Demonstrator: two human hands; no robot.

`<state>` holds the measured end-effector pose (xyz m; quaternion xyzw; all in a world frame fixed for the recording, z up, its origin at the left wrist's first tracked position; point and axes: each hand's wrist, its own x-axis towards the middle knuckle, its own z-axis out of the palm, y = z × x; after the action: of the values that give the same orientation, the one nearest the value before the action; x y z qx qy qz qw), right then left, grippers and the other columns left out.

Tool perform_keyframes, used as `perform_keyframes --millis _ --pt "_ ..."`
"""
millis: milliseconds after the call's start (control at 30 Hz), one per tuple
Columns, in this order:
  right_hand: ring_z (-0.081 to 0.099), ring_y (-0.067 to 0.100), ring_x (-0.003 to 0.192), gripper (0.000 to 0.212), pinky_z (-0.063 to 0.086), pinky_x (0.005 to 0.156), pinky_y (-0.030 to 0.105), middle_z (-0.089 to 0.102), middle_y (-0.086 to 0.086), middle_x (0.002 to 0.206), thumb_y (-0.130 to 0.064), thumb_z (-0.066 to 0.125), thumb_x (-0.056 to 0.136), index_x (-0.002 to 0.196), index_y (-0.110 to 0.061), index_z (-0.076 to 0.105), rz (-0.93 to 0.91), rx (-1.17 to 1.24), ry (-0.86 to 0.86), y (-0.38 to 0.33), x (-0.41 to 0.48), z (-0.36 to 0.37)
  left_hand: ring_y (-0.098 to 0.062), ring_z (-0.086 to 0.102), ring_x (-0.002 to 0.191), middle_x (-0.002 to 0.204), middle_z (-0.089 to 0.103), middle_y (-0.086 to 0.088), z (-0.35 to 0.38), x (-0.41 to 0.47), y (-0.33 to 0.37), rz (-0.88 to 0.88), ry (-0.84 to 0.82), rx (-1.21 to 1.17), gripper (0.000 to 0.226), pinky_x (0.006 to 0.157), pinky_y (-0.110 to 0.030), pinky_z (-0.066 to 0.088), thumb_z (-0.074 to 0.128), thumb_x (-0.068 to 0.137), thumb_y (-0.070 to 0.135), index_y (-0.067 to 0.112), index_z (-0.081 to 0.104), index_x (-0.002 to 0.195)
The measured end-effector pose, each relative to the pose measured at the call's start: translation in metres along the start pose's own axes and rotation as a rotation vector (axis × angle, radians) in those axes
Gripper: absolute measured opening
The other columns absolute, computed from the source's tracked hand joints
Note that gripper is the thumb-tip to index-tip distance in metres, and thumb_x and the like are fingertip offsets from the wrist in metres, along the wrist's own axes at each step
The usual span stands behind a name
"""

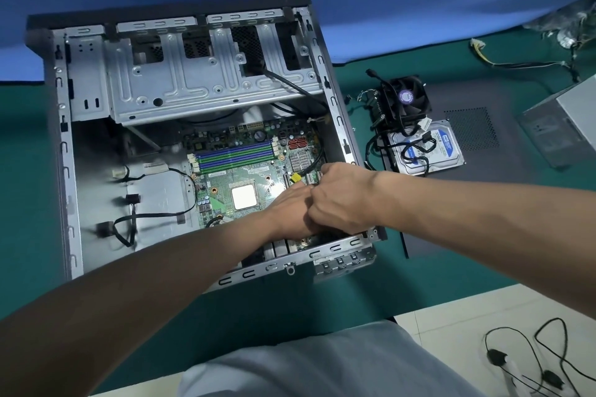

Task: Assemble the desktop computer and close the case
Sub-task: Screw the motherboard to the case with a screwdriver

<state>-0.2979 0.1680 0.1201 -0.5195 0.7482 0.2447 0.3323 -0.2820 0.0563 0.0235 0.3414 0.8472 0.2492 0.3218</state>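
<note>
Right now I am reaching both forearms across the near edge of the surface (pixel 419 271) and into the open case (pixel 64 171), which is lying on its side in front of me. My left hand (pixel 288 213) and right hand (pixel 340 200) are meeting knuckle to knuckle over the near right corner of the motherboard (pixel 245 171), by the expansion slots. The right one is curling its fingers down toward the board, and the left is tucking in against it. Anything they are gripping is hiding under the knuckles, so I cannot tell what either is holding, if anything.

A yellow connector (pixel 295 177) is showing just past my fingers, with a black cable (pixel 314 163) curving beside it. I am guessing that a plug or card is being seated here. If so, I should be pressing straight down, keeping it square to its socket and bracing one hand against the other rather than leaning on the board.

Just to the left, the processor (pixel 244 197) is sitting bare, with no cooler on it yet. Farther in, the memory slots (pixel 235 156) are lying below the drive cage (pixel 193 80). Beyond the case on the right, the cooler fan (pixel 404 97) and hard drive (pixel 445 151) are lying on the side panel (pixel 483 203), not yet fitted.
</note>
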Motion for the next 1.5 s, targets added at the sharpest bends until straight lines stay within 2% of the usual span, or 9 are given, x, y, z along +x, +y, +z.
perform_keyframes --millis 300,567,767,867,967,1067,1133,1267,1500 --pt "0.044 0.012 0.051 0.037 0.047 0.061 0.033 0.046 0.000 0.061 -0.026 0.041 0.101 0.066 -0.017 0.033 -0.010 -0.047 0.005 -0.002 0.000 0.002 -0.021 0.051 0.100 0.103 0.061 -0.009 0.005 0.003 0.000 -0.016 -0.046 -0.002 0.014 0.095 -0.025 0.025 0.043 0.099 0.018 0.014 0.055 0.105" --pt "0.048 0.013 0.052 0.034 0.041 0.053 0.032 0.048 0.000 0.061 -0.026 0.041 0.100 0.067 -0.015 0.037 0.037 -0.015 -0.053 -0.002 0.002 -0.001 -0.006 0.042 0.075 0.085 0.051 0.001 0.006 0.000 -0.003 -0.019 -0.056 -0.033 0.019 0.081 -0.024 0.033 0.046 0.100 0.034 0.023 0.049 0.084" --pt "0.046 0.012 0.052 0.034 0.047 0.059 0.030 0.049 0.002 0.064 -0.028 0.041 0.101 0.070 -0.013 0.039 0.025 -0.036 -0.106 -0.007 0.005 0.000 -0.021 0.051 0.091 0.096 0.055 -0.006 0.001 0.001 0.001 -0.082 -0.082 -0.052 0.021 0.086 -0.025 0.034 0.039 0.103 0.026 0.011 0.053 0.097" --pt "0.044 0.014 0.054 0.024 0.043 0.060 0.032 0.043 0.003 0.064 -0.024 0.036 0.103 0.089 -0.008 0.047 -0.024 -0.081 -0.122 -0.007 0.006 -0.002 -0.018 0.051 0.093 0.095 0.056 0.000 -0.017 -0.005 -0.011 -0.078 0.025 0.035 0.008 0.085 -0.027 0.039 0.055 0.096 0.019 0.015 0.061 0.097" --pt "0.041 0.015 0.056 0.019 0.036 0.055 0.029 0.041 0.007 0.070 -0.024 0.030 0.104 0.106 -0.009 0.041 -0.078 -0.158 -0.214 -0.007 0.008 -0.001 -0.017 0.052 0.115 0.120 0.063 0.003 -0.035 -0.023 -0.035 -0.118 0.201 0.138 0.033 0.101 -0.036 0.041 0.067 0.088 0.035 0.026 0.065 0.120" --pt "0.053 0.024 0.082 0.038 0.050 0.085 0.039 0.054 0.013 0.103 -0.026 0.023 0.104 0.132 -0.004 0.037 -0.090 -0.151 -0.273 -0.006 0.012 0.000 -0.021 0.047 0.124 0.135 0.056 -0.001 -0.036 -0.044 -0.055 -0.244 0.153 0.222 0.040 0.106 -0.043 0.038 0.063 0.090 0.044 0.024 0.063 0.124" --pt "0.047 0.030 0.118 0.046 0.035 0.107 0.043 0.045 0.016 0.130 -0.026 0.018 0.104 0.143 -0.005 0.027 -0.073 -0.085 -0.329 -0.005 0.013 -0.001 -0.024 0.041 0.130 0.143 0.048 -0.004 -0.033 -0.048 -0.059 -0.295 0.053 0.238 0.039 0.110 -0.046 0.036 0.062 0.091 0.044 0.020 0.063 0.122" --pt "0.043 0.023 0.125 0.038 0.035 0.108 0.040 0.045 0.007 0.132 -0.030 0.024 0.106 0.137 -0.011 0.034 -0.001 0.044 -0.381 -0.005 0.015 -0.003 -0.026 0.047 0.125 0.135 0.052 -0.008 -0.037 -0.046 -0.054 -0.299 0.061 0.285 0.035 0.109 -0.048 0.037 0.061 0.092 0.045 0.014 0.065 0.108" --pt "0.035 0.020 0.133 0.037 0.028 0.111 0.041 0.038 0.002 0.140 -0.030 0.027 0.105 0.139 -0.016 0.033 0.111 0.262 -0.445 -0.006 0.016 -0.013 -0.029 0.035 0.141 0.153 0.037 -0.008 -0.039 -0.047 -0.049 -0.317 -0.015 0.333 0.037 0.114 -0.047 0.032 0.059 0.093 0.045 0.011 0.064 0.107"
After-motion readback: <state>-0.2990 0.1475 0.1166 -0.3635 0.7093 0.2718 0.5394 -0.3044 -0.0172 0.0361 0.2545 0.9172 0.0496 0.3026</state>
